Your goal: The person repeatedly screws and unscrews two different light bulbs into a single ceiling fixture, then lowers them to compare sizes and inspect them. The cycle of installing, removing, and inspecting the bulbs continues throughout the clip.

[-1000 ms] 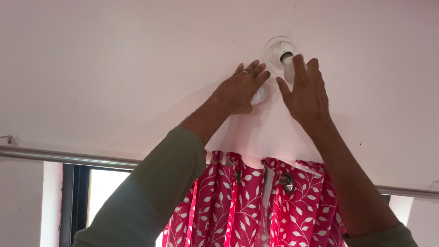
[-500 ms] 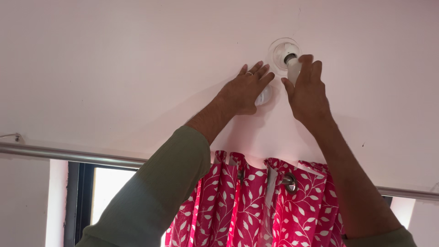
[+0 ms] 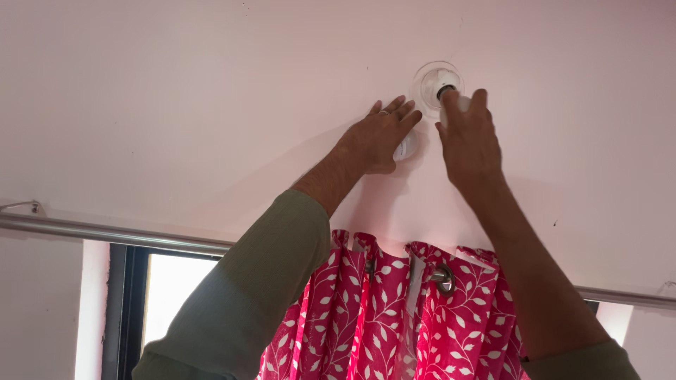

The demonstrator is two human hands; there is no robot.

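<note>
Up on the pink wall, the right hand had its grip wrapped round the white bulb just below the round holder, while the left hand lay flat, fingers spread, over a small white fitting above the red leaf-patterned curtain.

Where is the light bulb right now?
In the head view, the light bulb is upper right on the pink wall, below its round white socket, wrapped by the right hand.
</note>
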